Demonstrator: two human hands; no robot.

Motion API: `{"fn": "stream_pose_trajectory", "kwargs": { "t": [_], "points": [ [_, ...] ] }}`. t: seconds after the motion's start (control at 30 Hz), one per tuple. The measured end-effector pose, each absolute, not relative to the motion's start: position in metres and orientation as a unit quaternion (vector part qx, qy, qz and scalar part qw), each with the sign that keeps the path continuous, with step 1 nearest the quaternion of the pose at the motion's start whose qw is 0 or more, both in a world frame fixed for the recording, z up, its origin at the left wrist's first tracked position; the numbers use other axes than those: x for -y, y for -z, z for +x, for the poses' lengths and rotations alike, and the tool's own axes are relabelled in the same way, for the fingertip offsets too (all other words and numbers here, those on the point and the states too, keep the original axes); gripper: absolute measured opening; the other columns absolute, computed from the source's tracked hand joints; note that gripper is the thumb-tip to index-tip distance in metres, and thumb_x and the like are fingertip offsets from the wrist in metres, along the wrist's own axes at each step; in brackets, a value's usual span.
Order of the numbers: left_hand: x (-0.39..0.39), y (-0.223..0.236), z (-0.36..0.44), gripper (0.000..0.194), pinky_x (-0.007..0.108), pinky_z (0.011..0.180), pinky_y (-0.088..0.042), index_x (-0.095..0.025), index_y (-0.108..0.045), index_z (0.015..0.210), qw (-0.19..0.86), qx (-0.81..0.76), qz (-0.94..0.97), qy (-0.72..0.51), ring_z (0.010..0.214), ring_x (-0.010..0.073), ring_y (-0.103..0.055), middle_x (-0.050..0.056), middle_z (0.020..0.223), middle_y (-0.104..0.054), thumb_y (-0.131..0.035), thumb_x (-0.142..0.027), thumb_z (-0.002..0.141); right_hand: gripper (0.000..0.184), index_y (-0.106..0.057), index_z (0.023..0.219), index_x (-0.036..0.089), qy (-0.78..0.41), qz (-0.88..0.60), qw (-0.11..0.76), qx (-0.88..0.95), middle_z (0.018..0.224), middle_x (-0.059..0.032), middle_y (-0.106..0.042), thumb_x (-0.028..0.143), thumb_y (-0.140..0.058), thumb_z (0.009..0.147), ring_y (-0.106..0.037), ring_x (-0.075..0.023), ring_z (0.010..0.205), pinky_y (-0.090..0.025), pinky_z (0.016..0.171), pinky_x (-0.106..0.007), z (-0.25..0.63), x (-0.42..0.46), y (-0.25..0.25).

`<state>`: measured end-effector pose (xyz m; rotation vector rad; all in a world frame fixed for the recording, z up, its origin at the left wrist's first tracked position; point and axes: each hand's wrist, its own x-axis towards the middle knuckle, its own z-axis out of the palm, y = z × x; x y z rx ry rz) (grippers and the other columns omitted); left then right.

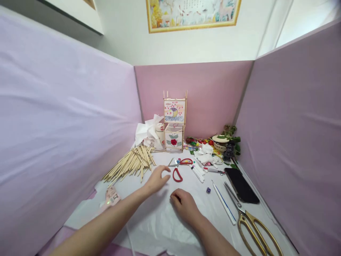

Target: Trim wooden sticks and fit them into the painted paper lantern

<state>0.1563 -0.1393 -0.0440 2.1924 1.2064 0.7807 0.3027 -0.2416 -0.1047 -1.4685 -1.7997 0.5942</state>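
My left hand point(156, 180) hovers over the white sheet point(149, 224), fingers apart and stretched toward the red-handled scissors point(179, 168), holding nothing. My right hand point(183, 205) rests on the sheet just behind it with fingers curled down; whether anything is under them is hidden. A pile of wooden sticks point(131, 162) lies to the left of my left hand. A small paper lantern with painted panels point(174, 122) stands at the back.
Large gold scissors point(252, 222) and a black phone point(241, 185) lie at the right, with white pens point(223, 202) and markers point(197, 172) between. Crumpled tissue point(147, 131), a bowl and green leaves point(226, 140) sit at the back. Pink partition walls point(293, 142) enclose the desk.
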Motion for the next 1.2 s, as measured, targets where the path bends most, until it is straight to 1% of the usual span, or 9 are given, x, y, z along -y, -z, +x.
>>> {"fn": "stream_pose_trajectory", "kwargs": {
  "t": [0.1, 0.2, 0.4, 0.6, 0.73, 0.87, 1.03, 1.13, 1.2],
  "points": [
    [0.181, 0.070, 0.143, 0.016, 0.040, 0.097, -0.040, -0.029, -0.062, 0.086, 0.265, -0.436, 0.829, -0.232, 0.107, 0.0238, -0.054, 0.007, 0.105, -0.062, -0.057, -0.025, 0.071, 0.019, -0.063, 0.083, 0.018, -0.222, -0.561, 0.375, 0.704, 0.083, -0.0038, -0.065, 0.020, -0.045, 0.089, -0.057, -0.0154, 0.078, -0.040, 0.072, -0.025, 0.302, 0.244, 0.105],
    [0.209, 0.083, 0.130, 0.019, 0.044, 0.097, -0.038, -0.031, -0.062, 0.090, 0.277, -0.440, 0.830, -0.203, 0.111, 0.0260, -0.051, 0.008, 0.110, -0.059, -0.057, -0.028, 0.073, 0.020, -0.063, 0.081, 0.018, -0.217, -0.553, 0.384, 0.707, 0.081, -0.0037, -0.065, 0.021, -0.046, 0.089, -0.057, -0.0156, 0.076, -0.040, 0.072, -0.025, 0.300, 0.246, 0.108],
    [0.231, 0.086, 0.116, 0.024, 0.045, 0.102, -0.034, -0.032, -0.061, 0.099, 0.278, -0.449, 0.825, -0.199, 0.116, 0.0256, -0.048, 0.007, 0.116, -0.056, -0.056, -0.032, 0.075, 0.020, -0.062, 0.081, 0.018, -0.202, -0.557, 0.377, 0.712, 0.080, -0.0034, -0.064, 0.024, -0.045, 0.089, -0.057, -0.0161, 0.076, -0.041, 0.071, -0.027, 0.298, 0.247, 0.111],
    [0.218, 0.077, 0.116, 0.029, 0.049, 0.101, -0.032, -0.030, -0.061, 0.104, 0.249, -0.428, 0.857, -0.144, 0.118, 0.0294, -0.047, 0.009, 0.121, -0.054, -0.057, -0.037, 0.076, 0.022, -0.063, 0.083, 0.018, -0.192, -0.556, 0.375, 0.717, 0.084, -0.0045, -0.065, 0.026, -0.043, 0.089, -0.057, -0.0168, 0.078, -0.041, 0.074, -0.028, 0.297, 0.248, 0.113],
    [0.199, 0.064, 0.122, 0.038, 0.048, 0.099, -0.035, -0.024, -0.058, 0.112, 0.159, -0.434, 0.884, -0.067, 0.117, 0.0306, -0.048, 0.013, 0.123, -0.053, -0.058, -0.036, 0.076, 0.020, -0.063, 0.083, 0.019, -0.184, -0.561, 0.380, 0.712, 0.084, -0.0038, -0.066, 0.026, -0.045, 0.088, -0.057, -0.0168, 0.077, -0.041, 0.074, -0.028, 0.297, 0.249, 0.113],
    [0.204, 0.059, 0.118, 0.035, 0.047, 0.094, -0.039, -0.018, -0.059, 0.108, 0.037, -0.416, 0.908, -0.015, 0.107, 0.0299, -0.054, 0.013, 0.111, -0.059, -0.057, -0.034, 0.078, 0.018, -0.062, 0.082, 0.020, -0.188, -0.553, 0.388, 0.713, 0.083, -0.0029, -0.065, 0.025, -0.046, 0.089, -0.057, -0.0166, 0.077, -0.042, 0.073, -0.029, 0.299, 0.249, 0.113],
    [0.234, 0.070, 0.070, 0.039, 0.041, 0.101, -0.036, -0.020, -0.052, 0.123, -0.024, -0.501, 0.858, -0.108, 0.120, 0.0261, -0.046, 0.012, 0.132, -0.049, -0.049, -0.025, 0.085, 0.017, -0.062, 0.082, 0.020, -0.185, -0.545, 0.391, 0.718, 0.084, -0.0023, -0.065, 0.024, -0.046, 0.089, -0.057, -0.0162, 0.078, -0.041, 0.074, -0.028, 0.303, 0.249, 0.116],
    [0.245, 0.079, 0.027, 0.039, 0.046, 0.099, -0.037, -0.019, -0.052, 0.124, -0.067, -0.647, 0.746, -0.144, 0.122, 0.0294, -0.042, 0.014, 0.132, -0.047, -0.043, -0.018, 0.086, 0.016, -0.062, 0.081, 0.020, -0.189, -0.544, 0.388, 0.720, 0.083, -0.0015, -0.064, 0.024, -0.047, 0.088, -0.057, -0.0156, 0.077, -0.041, 0.072, -0.028, 0.304, 0.249, 0.118],
    [0.247, 0.084, 0.000, 0.040, 0.048, 0.094, -0.040, -0.018, -0.051, 0.125, -0.088, -0.712, 0.681, -0.145, 0.119, 0.0323, -0.044, 0.015, 0.129, -0.048, -0.045, -0.020, 0.085, 0.016, -0.062, 0.081, 0.020, -0.188, -0.546, 0.384, 0.720, 0.082, -0.0013, -0.065, 0.024, -0.047, 0.088, -0.057, -0.0157, 0.076, -0.041, 0.072, -0.028, 0.304, 0.249, 0.119]
  ]
}}
